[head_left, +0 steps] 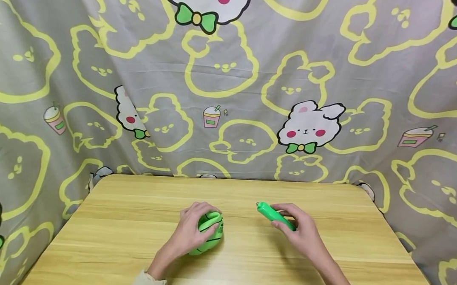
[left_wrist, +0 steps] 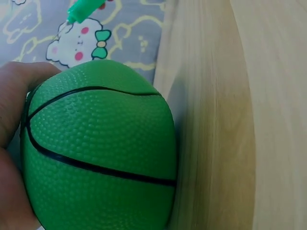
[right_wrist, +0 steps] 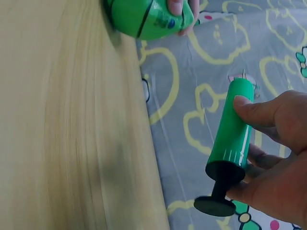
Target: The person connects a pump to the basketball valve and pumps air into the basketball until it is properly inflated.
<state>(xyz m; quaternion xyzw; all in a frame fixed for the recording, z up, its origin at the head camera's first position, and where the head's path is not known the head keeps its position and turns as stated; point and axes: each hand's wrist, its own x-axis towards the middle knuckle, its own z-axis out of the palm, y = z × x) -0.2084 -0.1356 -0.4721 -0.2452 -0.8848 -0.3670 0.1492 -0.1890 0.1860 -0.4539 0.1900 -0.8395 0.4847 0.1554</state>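
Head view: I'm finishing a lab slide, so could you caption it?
Left hand grips a dented green ball with black lines at a wood-grain table; right hand holds a green cylindrical pump.

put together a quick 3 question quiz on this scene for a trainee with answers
1. Which hand holds the green pump?
2. True or false: the green ball is smoothly round, with no dent.
3. Relative to the table, the pump is: A) lying on it; B) held above it; C) underneath it.

Key:
1. The right hand.
2. False; it is folded inward at the left hand.
3. B
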